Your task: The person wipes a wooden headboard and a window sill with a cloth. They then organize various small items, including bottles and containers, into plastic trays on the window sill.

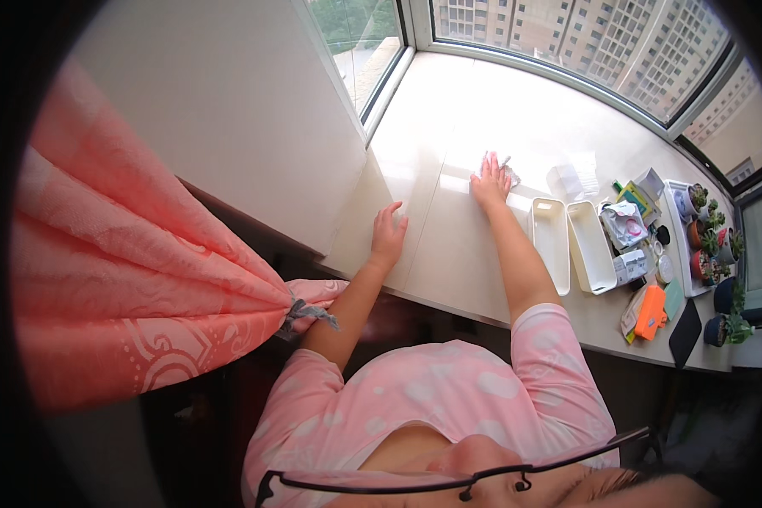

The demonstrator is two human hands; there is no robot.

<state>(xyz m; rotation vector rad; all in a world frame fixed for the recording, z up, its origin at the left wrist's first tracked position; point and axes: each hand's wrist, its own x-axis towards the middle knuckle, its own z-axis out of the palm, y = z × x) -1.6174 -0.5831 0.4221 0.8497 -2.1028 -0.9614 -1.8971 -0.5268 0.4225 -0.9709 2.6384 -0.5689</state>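
My right hand (491, 185) lies palm down over a crumpled whitish cloth (514, 178), pressing it against the pale windowsill (460, 241). Bits of the cloth stick out around the fingers; the rest is hidden under the hand. To the left, my left hand (388, 240) is at the near part of the sill, fingers apart and holding nothing. Whether it touches the surface I cannot tell. Just right of my right forearm stand two long white plastic bins (550, 247), side by side.
Right of the bins are a white packet (623, 223), an orange box (650, 312) and a black flat object (685, 333). Several potted succulents (705, 241) stand in a white tray (678, 222) by the window. A tied pink curtain (165, 286) hangs at left, beside a white wall (241, 127).
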